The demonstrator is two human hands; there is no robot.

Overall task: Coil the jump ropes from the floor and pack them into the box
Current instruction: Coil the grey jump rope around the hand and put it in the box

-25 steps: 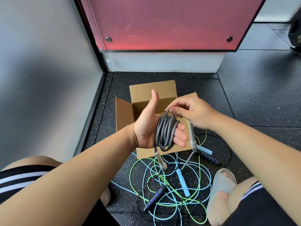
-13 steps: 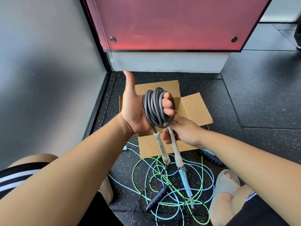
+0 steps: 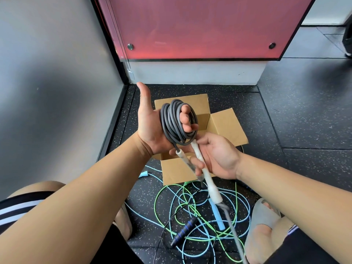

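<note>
A grey jump rope [image 3: 174, 123] is coiled round the fingers of my left hand [image 3: 150, 128], which is raised palm up with the thumb pointing away. Its two whitish handles [image 3: 202, 166] hang below the coil, and my right hand [image 3: 215, 157] grips them together, palm up. Both hands hover over an open cardboard box [image 3: 226, 126] on the floor; I cannot see anything inside it. On the floor in front of the box lies a tangle of light blue [image 3: 215, 212], green [image 3: 162, 212] and black [image 3: 182, 229] jump ropes.
A grey wall runs along the left, and a red panel over a white base stands behind the box. My knees and a grey slipper [image 3: 262, 223] flank the rope tangle. Dark speckled floor extends to the right.
My right hand moved from the top of the coil down to the two handles and now grips them together. My left hand rose with the coil and turned its thumb away.
</note>
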